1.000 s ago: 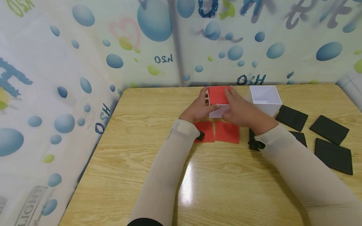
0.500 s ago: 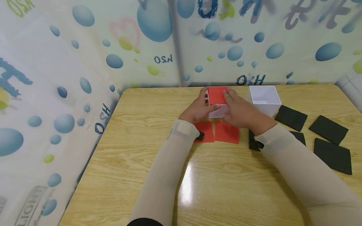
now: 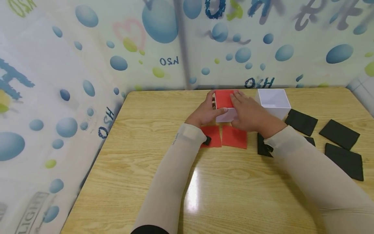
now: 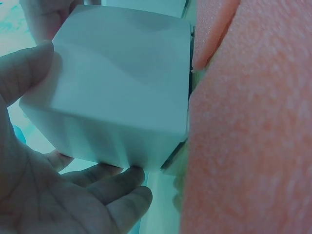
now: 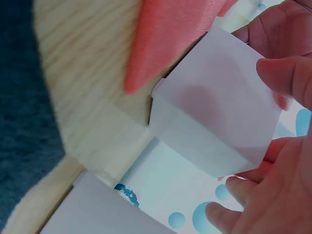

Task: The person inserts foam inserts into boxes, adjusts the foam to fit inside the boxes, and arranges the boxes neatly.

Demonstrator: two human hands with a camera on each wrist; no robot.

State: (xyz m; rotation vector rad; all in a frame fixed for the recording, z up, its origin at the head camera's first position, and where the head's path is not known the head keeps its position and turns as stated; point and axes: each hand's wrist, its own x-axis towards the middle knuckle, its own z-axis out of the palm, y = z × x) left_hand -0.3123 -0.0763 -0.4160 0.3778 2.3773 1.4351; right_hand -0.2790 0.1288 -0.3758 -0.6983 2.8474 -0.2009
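A white box (image 3: 226, 115) stands near the table's back edge, with a red fabric-like square (image 3: 223, 98) in its open top. My left hand (image 3: 202, 112) grips the box, thumb on the front face and fingers along the left side, which the left wrist view shows closely. Fairly straight fingers of my right hand (image 3: 251, 113) rest on the red square at its right side. In the right wrist view, this hand's thumb (image 5: 287, 78) lies by the box's top edge. How deep the red square sits is hidden.
Two more red squares (image 3: 234, 137) lie in front of the box. To the right stands a second white box (image 3: 274, 97), open at the top. Several black squares (image 3: 301, 122) lie on the wooden table (image 3: 233, 188). A printed curtain (image 3: 187, 39) hangs behind.
My right hand's fingers have shifted slightly left over the red square and lie a little flatter. My left hand and the box have stayed in place.
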